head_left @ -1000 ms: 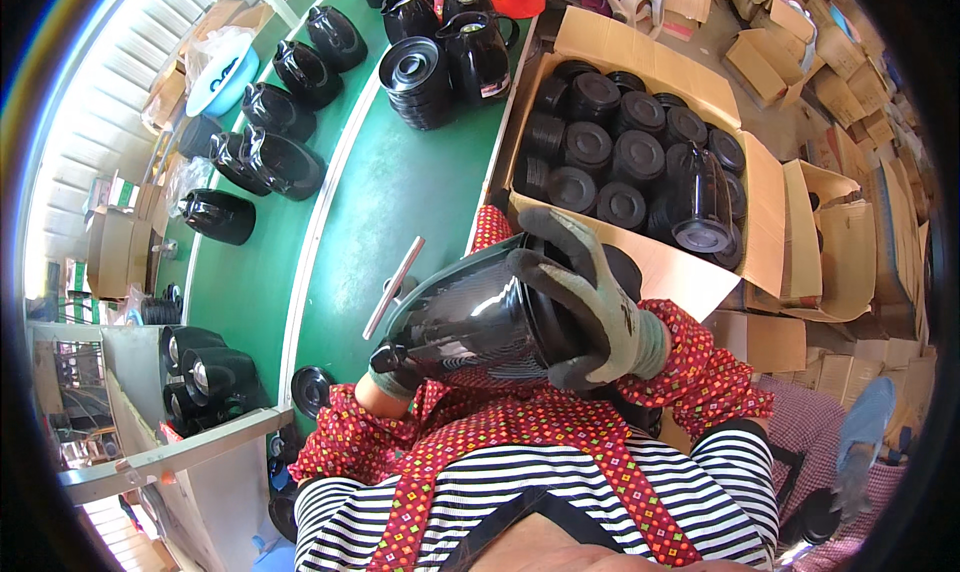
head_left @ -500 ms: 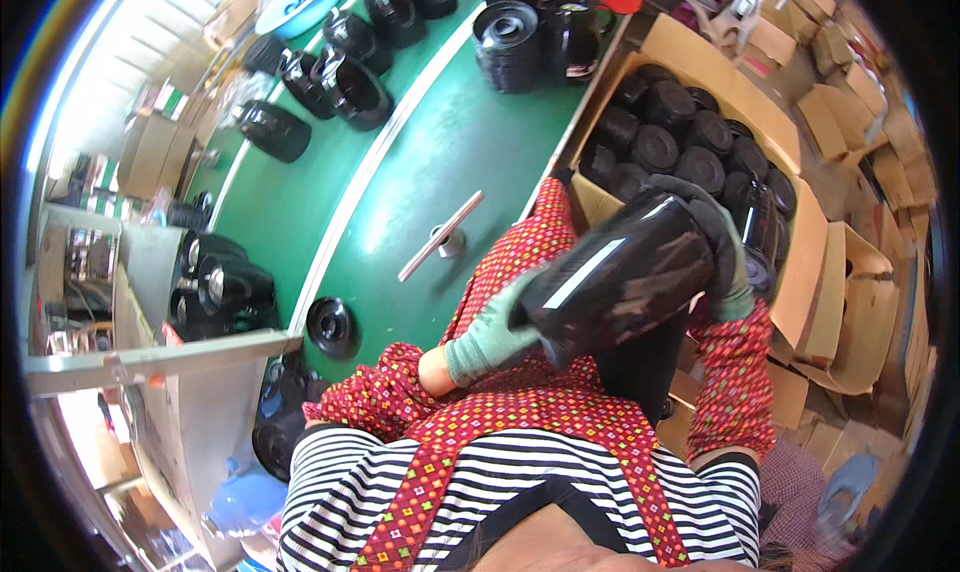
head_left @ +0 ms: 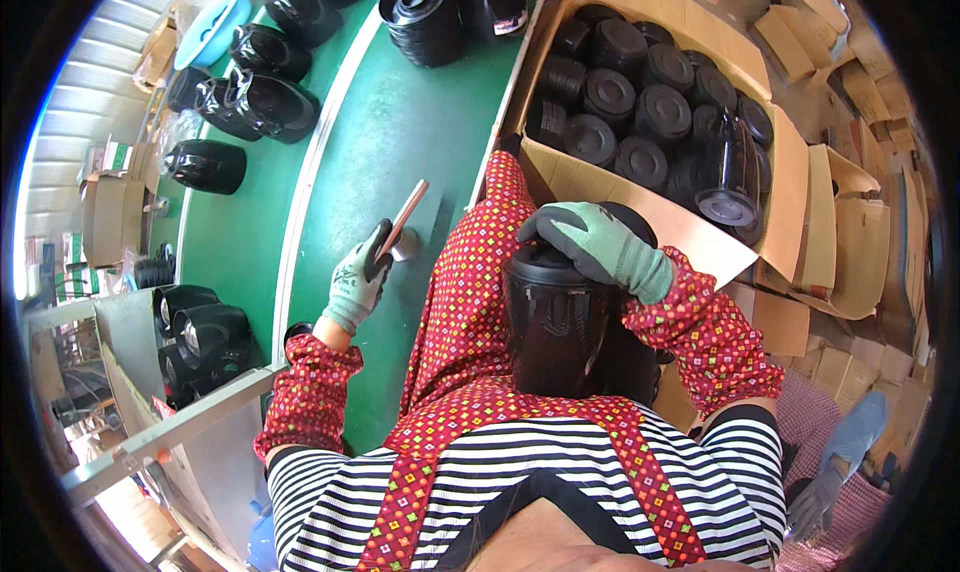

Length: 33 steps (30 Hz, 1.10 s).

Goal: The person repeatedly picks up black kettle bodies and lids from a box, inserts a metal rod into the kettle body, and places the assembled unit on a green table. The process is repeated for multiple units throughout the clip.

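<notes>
A glossy black cylindrical housing [head_left: 557, 322] stands upright against my lap, a round cap-like piece on its top end. Over that top lies my right hand [head_left: 590, 240], in a green glove with dark fingers, its fingers curled across the rim. My left hand [head_left: 360, 277], gloved likewise, is at the green bench on the left, with thumb and fingers closed round a thin reddish-brown stick [head_left: 405, 217]. Just beside the stick a small pale round piece [head_left: 404, 246] sits on the bench.
Right of the bench an open carton [head_left: 640, 187] holds several black round parts. Black glossy housings [head_left: 275, 107] and a stack of black rings [head_left: 420, 17] stand on the green bench [head_left: 390, 122]. A metal rail [head_left: 180, 427] crosses at left; another person's gloved hand [head_left: 815, 497] shows at lower right.
The black housing has swung from tilted between both hands to upright on my lap. My left hand has let go of it and taken hold of the stick; my right hand is now on top.
</notes>
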Each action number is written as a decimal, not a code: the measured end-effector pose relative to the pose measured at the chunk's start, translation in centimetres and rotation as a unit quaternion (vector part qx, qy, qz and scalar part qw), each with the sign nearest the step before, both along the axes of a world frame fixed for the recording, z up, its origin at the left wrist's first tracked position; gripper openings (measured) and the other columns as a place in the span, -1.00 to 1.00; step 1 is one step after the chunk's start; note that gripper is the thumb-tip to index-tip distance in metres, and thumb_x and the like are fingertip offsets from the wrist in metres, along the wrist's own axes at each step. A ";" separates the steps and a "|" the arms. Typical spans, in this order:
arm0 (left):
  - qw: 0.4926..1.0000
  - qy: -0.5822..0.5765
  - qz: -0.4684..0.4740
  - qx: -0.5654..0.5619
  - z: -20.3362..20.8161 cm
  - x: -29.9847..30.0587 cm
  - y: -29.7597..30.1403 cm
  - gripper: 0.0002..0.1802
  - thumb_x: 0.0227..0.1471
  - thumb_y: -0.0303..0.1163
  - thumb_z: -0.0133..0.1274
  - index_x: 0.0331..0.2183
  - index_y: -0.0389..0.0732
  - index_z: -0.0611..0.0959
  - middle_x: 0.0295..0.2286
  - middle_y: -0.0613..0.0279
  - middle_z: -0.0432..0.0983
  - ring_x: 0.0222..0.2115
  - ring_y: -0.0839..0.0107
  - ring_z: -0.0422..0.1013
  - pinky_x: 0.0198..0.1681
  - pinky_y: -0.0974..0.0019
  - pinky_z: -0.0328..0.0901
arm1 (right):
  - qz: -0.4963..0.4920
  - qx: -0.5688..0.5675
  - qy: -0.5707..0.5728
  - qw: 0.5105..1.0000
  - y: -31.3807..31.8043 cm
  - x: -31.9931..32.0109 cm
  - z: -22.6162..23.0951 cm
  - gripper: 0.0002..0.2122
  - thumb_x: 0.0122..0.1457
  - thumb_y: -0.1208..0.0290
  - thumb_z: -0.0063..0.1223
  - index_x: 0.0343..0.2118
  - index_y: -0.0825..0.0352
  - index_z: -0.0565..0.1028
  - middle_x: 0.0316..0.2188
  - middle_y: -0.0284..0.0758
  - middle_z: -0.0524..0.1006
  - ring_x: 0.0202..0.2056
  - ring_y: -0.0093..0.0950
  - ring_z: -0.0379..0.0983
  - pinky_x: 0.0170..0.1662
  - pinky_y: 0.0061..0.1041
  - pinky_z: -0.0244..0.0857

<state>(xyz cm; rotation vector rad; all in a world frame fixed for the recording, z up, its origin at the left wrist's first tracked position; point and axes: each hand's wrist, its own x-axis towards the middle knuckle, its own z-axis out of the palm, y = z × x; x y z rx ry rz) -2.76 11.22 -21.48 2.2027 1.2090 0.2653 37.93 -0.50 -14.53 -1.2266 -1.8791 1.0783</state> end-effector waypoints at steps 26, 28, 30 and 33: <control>0.929 -0.197 -0.312 0.011 18.0 27.8 -6.2 -0.63 0.00 -0.17 0.20 -0.19 -0.20 0.63 -0.23 0.05 0.49 -0.13 0.03 0.44 0.04 -0.07 0.32 | 0.090 0.120 0.281 0.948 5.9 2.7 -6.1 -0.76 0.32 0.41 0.12 -0.05 0.42 0.51 -0.02 -0.17 0.48 0.07 -0.22 0.42 0.21 -0.28 0.30; 0.938 -0.165 -0.305 0.029 18.0 28.1 -6.7 -0.61 -0.01 -0.15 0.20 -0.21 -0.21 0.62 -0.23 0.05 0.48 -0.12 0.02 0.44 0.04 -0.07 0.32 | 0.050 0.197 0.245 0.948 4.9 2.6 -5.6 -0.58 0.22 0.49 0.28 0.14 0.38 0.50 0.15 -0.16 0.46 0.25 -0.19 0.39 0.34 -0.27 0.28; 0.893 -0.275 -0.353 -0.044 16.9 27.1 -5.1 -0.64 -0.06 -0.18 0.26 -0.27 -0.21 0.65 -0.27 0.07 0.50 -0.20 0.04 0.45 -0.02 -0.05 0.34 | -0.017 0.226 0.141 0.964 3.2 2.2 -5.4 -0.58 0.19 0.47 0.29 0.13 0.38 0.52 0.13 -0.13 0.47 0.22 -0.14 0.40 0.31 -0.18 0.29; 0.784 -0.454 -0.383 -0.179 13.9 23.5 -2.0 -0.71 -0.01 -0.16 0.27 -0.43 -0.20 0.67 -0.36 0.09 0.57 -0.31 0.03 0.50 -0.07 -0.09 0.37 | -0.089 0.268 -0.030 0.959 1.1 2.2 -2.3 -0.65 0.31 0.51 0.12 0.13 0.42 0.47 0.15 -0.04 0.45 0.21 -0.03 0.41 0.32 -0.07 0.26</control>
